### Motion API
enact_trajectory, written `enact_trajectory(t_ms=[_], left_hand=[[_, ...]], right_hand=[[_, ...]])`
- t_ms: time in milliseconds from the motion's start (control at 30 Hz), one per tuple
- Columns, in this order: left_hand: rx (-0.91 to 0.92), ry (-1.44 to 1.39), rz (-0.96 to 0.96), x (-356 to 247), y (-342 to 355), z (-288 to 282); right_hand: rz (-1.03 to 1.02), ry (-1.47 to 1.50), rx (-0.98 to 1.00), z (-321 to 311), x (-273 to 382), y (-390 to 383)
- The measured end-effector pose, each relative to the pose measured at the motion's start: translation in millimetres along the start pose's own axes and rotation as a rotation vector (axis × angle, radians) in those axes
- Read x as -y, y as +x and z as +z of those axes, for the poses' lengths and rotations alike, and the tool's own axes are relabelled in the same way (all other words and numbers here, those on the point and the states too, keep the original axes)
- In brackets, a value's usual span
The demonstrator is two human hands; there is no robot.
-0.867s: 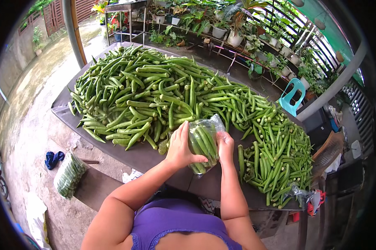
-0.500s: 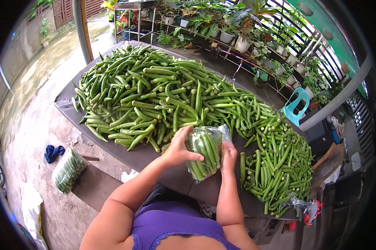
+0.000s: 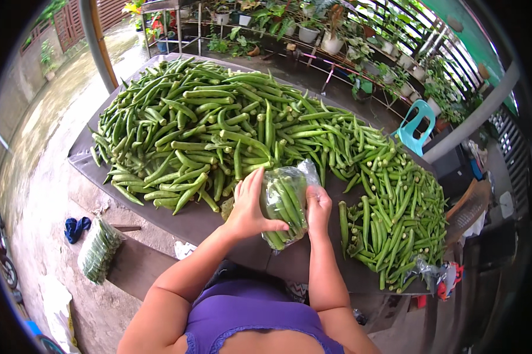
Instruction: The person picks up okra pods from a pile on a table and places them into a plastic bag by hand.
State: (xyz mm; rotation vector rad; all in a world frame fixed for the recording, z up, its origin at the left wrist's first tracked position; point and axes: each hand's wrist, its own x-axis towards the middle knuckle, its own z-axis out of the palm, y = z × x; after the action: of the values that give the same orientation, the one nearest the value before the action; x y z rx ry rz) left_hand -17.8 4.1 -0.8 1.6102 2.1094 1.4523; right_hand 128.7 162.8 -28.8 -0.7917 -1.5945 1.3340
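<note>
A clear plastic bag of green okra pods [image 3: 286, 206] is held over the near middle of the dark table [image 3: 265, 259], with its crumpled top toward the far right. My left hand [image 3: 251, 209] grips the bag's left side, fingers along it and thumb across its lower part. My right hand [image 3: 318, 212] is closed on the bag's right side near the top. A large heap of loose okra [image 3: 183, 130] covers the far left and middle of the table, and a pile of smaller-looking pods [image 3: 393, 224] lies at the right, beside my right hand.
A packed bag of okra [image 3: 99, 252] rests on a bench [image 3: 136, 268] at left, near a dark blue cloth [image 3: 77, 229]. Behind the table stand a turquoise chair [image 3: 415, 133], racks of potted plants [image 3: 307, 32] and posts [image 3: 98, 44]. Plastic bags [image 3: 425, 271] lie at the right edge.
The view has shifted slightly. My hands keep their hold on the bag and have barely moved relative to the table.
</note>
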Motion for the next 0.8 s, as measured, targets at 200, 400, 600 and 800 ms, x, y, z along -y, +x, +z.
enact_trajectory(t_ms=[200, 400, 600, 800], left_hand=[[-0.078, 0.008, 0.030, 1.7, -7.3, 15.9], [-0.306, -0.105, -0.182, -3.6, -53.3, 10.8], [-0.354, -0.503, -0.242, -27.8, -52.3, -42.0], [0.102, 0.006, -0.255, -71.3, 0.5, -72.5]], right_hand=[[-0.071, -0.206, 0.019, 3.7, 9.1, 5.6], [-0.136, -0.041, 0.224, -9.6, 60.6, 9.4], [-0.591, -0.294, 0.626, -5.3, 115.9, 11.9], [-0.672, -0.549, 0.667, -8.4, 117.7, -9.7]])
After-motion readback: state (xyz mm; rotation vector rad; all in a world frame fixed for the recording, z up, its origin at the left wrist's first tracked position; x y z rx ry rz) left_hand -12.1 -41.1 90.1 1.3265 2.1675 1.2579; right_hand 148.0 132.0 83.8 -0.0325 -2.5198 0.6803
